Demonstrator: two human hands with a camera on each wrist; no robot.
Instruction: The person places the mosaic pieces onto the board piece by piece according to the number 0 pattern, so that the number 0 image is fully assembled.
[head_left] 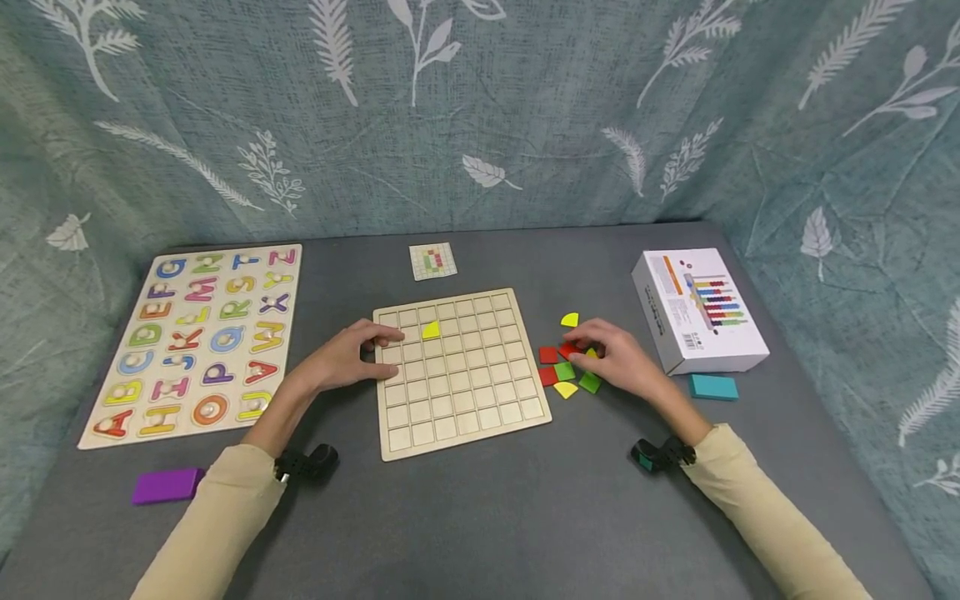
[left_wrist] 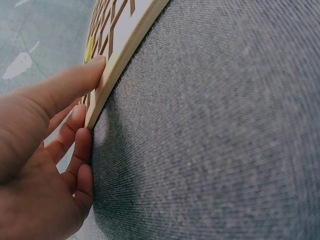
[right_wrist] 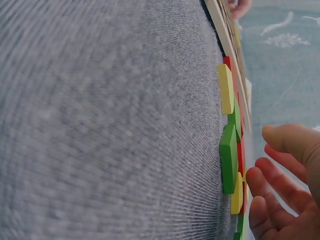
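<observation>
A wooden grid board point(head_left: 450, 400) lies in the middle, with one yellow quarter-round tile point(head_left: 431, 330) on a square in its upper left. My left hand point(head_left: 348, 358) rests at the board's left edge, its thumb point(left_wrist: 92, 75) on the rim and its fingers spread apart from it. Right of the board lies a loose cluster of red tiles point(head_left: 548, 355), green tiles point(head_left: 590, 382) and yellow quarter-round tiles point(head_left: 566, 389). Over this cluster hovers my right hand point(head_left: 611, 358), fingertips close to a red tile. The right wrist view shows its thumb point(right_wrist: 282, 137) and fingers apart, with nothing between them.
A small pattern card point(head_left: 432, 261) lies behind the board. To the left are an alphabet peg puzzle point(head_left: 217, 342) and a purple block point(head_left: 167, 486). A white abacus box point(head_left: 701, 308) and a teal block point(head_left: 713, 387) stand at the right. Behind the table hangs a leaf-print curtain point(head_left: 525, 108).
</observation>
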